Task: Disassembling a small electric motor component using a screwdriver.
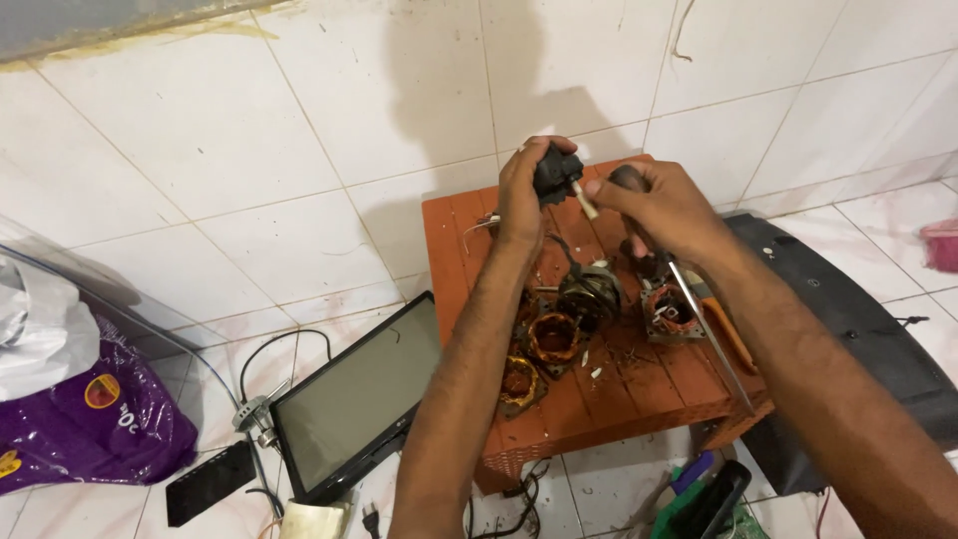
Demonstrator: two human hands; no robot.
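Observation:
My left hand (522,195) grips a small black motor part (556,172) raised above a low orange wooden table (451,250). My right hand (667,205) pinches a short white shaft (583,201) sticking out of that part, and also holds a screwdriver (711,334) whose long blade points down toward me. Below my hands, on the table, lie copper-wound motor stators (552,337), a round rotor piece (590,295) and a third winding (674,309).
A flat screen (359,399) leans against the table's left side. A black plastic panel (858,319) lies to the right. A purple bag (95,419) and white bag (40,334) sit at far left. Cables (269,349), a small black box (210,481) and green-handled tools (699,499) lie on the tiled floor.

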